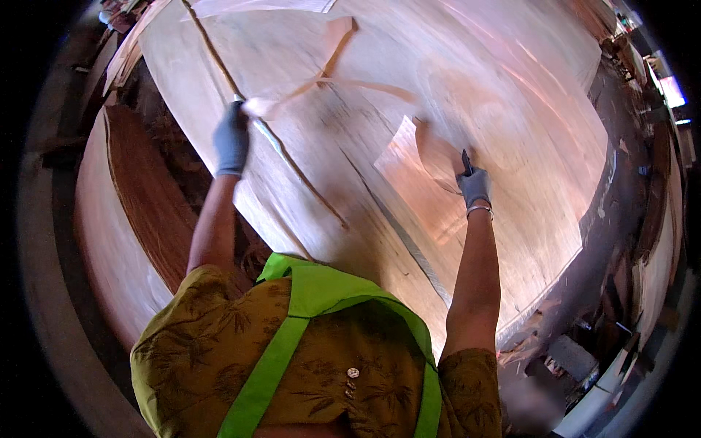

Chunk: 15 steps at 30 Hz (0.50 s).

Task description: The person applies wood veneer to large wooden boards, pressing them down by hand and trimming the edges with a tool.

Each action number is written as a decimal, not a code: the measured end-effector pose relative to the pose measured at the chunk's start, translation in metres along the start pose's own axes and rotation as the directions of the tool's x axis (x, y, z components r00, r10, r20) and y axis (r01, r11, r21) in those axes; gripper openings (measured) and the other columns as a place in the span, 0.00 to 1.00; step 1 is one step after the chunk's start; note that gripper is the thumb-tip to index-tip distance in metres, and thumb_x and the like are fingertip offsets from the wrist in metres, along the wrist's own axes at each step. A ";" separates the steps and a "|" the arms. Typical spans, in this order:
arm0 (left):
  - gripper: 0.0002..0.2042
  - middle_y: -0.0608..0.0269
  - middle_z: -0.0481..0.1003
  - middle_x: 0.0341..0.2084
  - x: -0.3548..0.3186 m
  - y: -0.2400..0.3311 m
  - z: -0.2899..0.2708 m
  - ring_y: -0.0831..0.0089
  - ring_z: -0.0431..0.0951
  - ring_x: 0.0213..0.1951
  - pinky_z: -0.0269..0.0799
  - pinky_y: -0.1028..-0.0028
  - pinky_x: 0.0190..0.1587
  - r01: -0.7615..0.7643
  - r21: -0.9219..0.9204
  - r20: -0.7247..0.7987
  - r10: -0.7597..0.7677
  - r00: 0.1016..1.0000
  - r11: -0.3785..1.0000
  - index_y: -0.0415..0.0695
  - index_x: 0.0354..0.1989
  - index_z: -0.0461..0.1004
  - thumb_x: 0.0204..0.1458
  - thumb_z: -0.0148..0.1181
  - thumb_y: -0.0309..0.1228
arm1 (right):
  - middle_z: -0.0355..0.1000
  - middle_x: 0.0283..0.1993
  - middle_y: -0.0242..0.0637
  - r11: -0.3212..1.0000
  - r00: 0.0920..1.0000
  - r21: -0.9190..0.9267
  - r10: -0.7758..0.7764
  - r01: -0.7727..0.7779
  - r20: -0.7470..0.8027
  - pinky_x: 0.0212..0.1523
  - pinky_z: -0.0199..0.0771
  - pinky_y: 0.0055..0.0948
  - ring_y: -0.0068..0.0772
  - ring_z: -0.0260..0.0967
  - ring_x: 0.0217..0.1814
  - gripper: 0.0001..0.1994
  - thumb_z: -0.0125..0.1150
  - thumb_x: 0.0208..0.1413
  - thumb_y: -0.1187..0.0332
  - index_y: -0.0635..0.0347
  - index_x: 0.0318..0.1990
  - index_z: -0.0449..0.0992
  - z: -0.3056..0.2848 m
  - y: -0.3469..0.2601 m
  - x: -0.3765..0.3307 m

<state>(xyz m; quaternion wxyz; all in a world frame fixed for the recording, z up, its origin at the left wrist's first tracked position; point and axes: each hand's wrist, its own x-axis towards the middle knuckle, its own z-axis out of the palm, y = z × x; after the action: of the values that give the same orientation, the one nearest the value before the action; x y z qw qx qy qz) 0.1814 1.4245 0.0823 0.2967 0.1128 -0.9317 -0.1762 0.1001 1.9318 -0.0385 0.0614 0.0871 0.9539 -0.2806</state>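
Wide pale wood veneer sheets [409, 44] spread out before me. My left hand [232, 142], in a grey glove, is closed at the pale, motion-blurred end of a curved veneer strip [365, 85]; its fingers are partly smeared. Beside that hand, a long thin brown line [314, 191], a stick or a split, runs across the sheet. My right hand [475, 184], also gloved, grips a short dark tool [466, 162] that looks like a knife, pointing away from me. Just left of it lies a loose orange-tan veneer piece [420, 193], with a curled flap near the hand.
At the left stands a stack of reddish-brown veneer [142, 193] with a curved pale sheet [98, 219] beside it. Another bent veneer piece [337, 47] lies farther off. A grey block [573, 358] and scraps sit at the lower right, beyond the sheet's edge.
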 end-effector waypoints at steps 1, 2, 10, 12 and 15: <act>0.10 0.49 0.74 0.29 -0.005 -0.031 -0.025 0.52 0.75 0.32 0.70 0.61 0.32 0.118 0.080 -0.032 -0.115 0.993 0.990 0.47 0.42 0.70 0.53 0.45 0.28 | 0.71 0.17 0.42 1.000 1.000 0.013 0.009 -0.009 0.004 0.22 0.68 0.31 0.32 0.71 0.18 0.09 0.62 0.37 0.66 0.65 0.22 0.76 0.003 0.003 0.003; 0.11 0.50 0.75 0.30 -0.006 -0.061 -0.050 0.53 0.76 0.33 0.70 0.60 0.33 0.320 0.001 -0.016 -0.320 0.947 0.948 0.48 0.44 0.69 0.52 0.46 0.30 | 0.71 0.17 0.42 1.000 1.000 0.028 -0.008 0.008 0.003 0.21 0.68 0.31 0.32 0.71 0.18 0.09 0.62 0.37 0.66 0.64 0.22 0.76 0.006 0.005 0.005; 0.13 0.54 0.73 0.38 -0.068 -0.079 -0.111 0.55 0.73 0.39 0.68 0.62 0.41 0.115 0.664 -0.005 -0.150 0.989 0.739 0.47 0.43 0.69 0.48 0.47 0.29 | 0.71 0.30 0.51 0.997 0.987 -0.080 0.023 -0.010 0.160 0.33 0.71 0.38 0.44 0.73 0.32 0.22 0.59 0.39 0.66 0.52 0.47 0.69 0.002 -0.002 0.009; 0.19 0.50 0.70 0.43 -0.070 -0.012 -0.051 0.55 0.69 0.46 0.62 0.65 0.52 -0.205 0.124 0.179 0.181 0.967 0.971 0.43 0.47 0.68 0.43 0.50 0.22 | 0.72 0.35 0.55 0.991 0.970 -0.131 0.046 -0.014 0.239 0.36 0.72 0.38 0.45 0.74 0.35 0.29 0.58 0.39 0.66 0.50 0.55 0.65 0.001 -0.004 0.010; 0.20 0.55 0.64 0.53 -0.100 0.122 0.060 0.56 0.62 0.54 0.54 0.59 0.57 -0.481 -0.346 0.396 0.590 0.704 0.806 0.51 0.49 0.69 0.45 0.48 0.26 | 0.71 0.38 0.55 0.998 0.983 0.036 -0.055 0.049 0.174 0.38 0.72 0.35 0.40 0.74 0.38 0.27 0.57 0.43 0.63 0.52 0.56 0.65 0.001 -0.005 0.011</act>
<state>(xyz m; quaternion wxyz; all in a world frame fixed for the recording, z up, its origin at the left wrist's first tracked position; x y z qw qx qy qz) 0.2126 1.5829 0.0340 0.1022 -0.2453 -0.9421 -0.2044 0.0884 1.9279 -0.0387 0.1360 0.0382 0.9423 -0.3034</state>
